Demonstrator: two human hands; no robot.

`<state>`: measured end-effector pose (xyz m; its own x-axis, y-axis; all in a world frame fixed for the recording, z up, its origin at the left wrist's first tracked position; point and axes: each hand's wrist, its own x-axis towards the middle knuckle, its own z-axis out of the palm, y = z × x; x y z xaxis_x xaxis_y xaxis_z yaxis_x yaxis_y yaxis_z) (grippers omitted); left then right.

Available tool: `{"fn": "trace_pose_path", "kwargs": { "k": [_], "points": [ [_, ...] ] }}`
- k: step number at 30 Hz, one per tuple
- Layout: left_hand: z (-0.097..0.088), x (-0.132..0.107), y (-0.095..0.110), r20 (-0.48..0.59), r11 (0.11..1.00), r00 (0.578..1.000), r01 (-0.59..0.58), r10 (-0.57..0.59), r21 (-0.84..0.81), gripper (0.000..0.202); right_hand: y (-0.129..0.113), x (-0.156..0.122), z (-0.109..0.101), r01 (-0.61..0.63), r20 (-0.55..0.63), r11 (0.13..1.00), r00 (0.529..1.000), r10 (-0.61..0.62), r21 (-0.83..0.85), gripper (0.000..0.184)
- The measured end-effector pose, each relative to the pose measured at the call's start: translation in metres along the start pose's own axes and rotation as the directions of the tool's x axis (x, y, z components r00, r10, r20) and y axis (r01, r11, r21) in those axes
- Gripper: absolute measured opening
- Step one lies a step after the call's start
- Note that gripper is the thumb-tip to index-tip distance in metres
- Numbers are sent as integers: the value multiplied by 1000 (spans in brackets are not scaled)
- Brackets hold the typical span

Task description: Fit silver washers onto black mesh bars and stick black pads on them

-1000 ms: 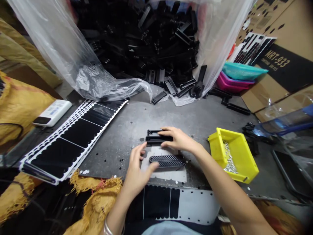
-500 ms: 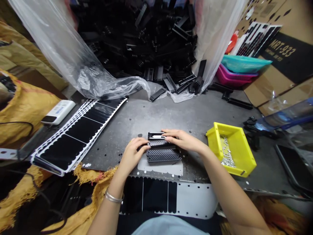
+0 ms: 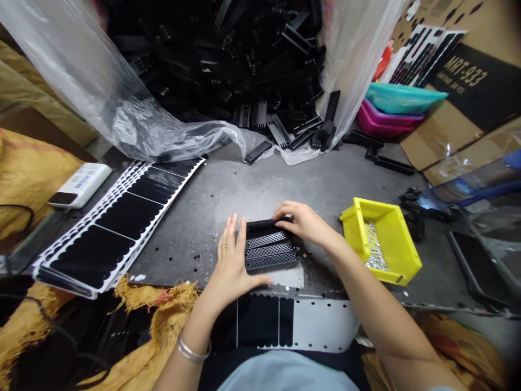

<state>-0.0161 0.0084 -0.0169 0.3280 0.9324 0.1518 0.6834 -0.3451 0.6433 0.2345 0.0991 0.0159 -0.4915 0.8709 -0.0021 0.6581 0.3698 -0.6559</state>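
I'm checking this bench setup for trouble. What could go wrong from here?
The three loose black perforated strips lie side by side next to the left hand, so a brush from it could knock them out of line. The right hand rests on a black bar at their far edge and could shove them if it slips. If bumped, the open yellow bin could spill its small silver parts among the holes of the grey metal plate.

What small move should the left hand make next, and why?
Probably nudge the three perforated strips square with the left hand: it is open beside them, their ends don't quite line up, and the right hand rests on the black bar.
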Motion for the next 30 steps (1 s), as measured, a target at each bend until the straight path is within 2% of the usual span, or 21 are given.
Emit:
{"fn": "trace_pose_path", "kwargs": {
  "k": [4,7,9,10,12,14,16,18,20,22,26,30],
  "points": [
    [12,12,0,81,998,995,-56,55,16,139,-9,-19,5,43,12,996,999,-44,83,11],
    [14,17,-4,101,996,992,-64,69,-56,113,-10,-35,7,57,-14,986,998,-55,156,16],
    [14,17,-4,80,994,994,-63,70,-87,94,-11,-29,3,40,-76,994,997,-32,106,20],
    [14,16,-3,61,993,996,-66,72,-97,88,-11,-18,0,18,-119,999,993,-12,43,23],
    [14,14,-3,31,989,996,-77,81,-126,84,-12,20,-8,-48,-208,993,978,25,-105,31],
    [14,13,-4,18,980,997,-76,80,-183,83,-10,75,-16,-86,-241,982,970,43,-169,37],
    [15,13,-6,4,963,999,-46,49,-267,65,-6,130,-24,-113,-228,968,972,60,-226,39],
    [16,14,-10,-37,937,999,-6,-8,-349,39,-1,174,-30,-116,-180,951,981,65,-286,36],
    [17,15,-13,-91,915,994,14,-55,-403,35,3,200,-33,-85,-106,935,993,52,-345,40],
    [19,16,-14,-140,906,987,12,-79,-424,32,4,210,-33,-28,-10,920,1000,26,-391,42],
    [20,18,-12,-193,907,977,4,-94,-421,29,-5,193,-26,119,233,920,972,-31,-375,36],
    [21,20,-12,-207,914,974,-3,-89,-407,26,-17,153,-17,216,467,957,878,-104,-193,32]
  ]
}}
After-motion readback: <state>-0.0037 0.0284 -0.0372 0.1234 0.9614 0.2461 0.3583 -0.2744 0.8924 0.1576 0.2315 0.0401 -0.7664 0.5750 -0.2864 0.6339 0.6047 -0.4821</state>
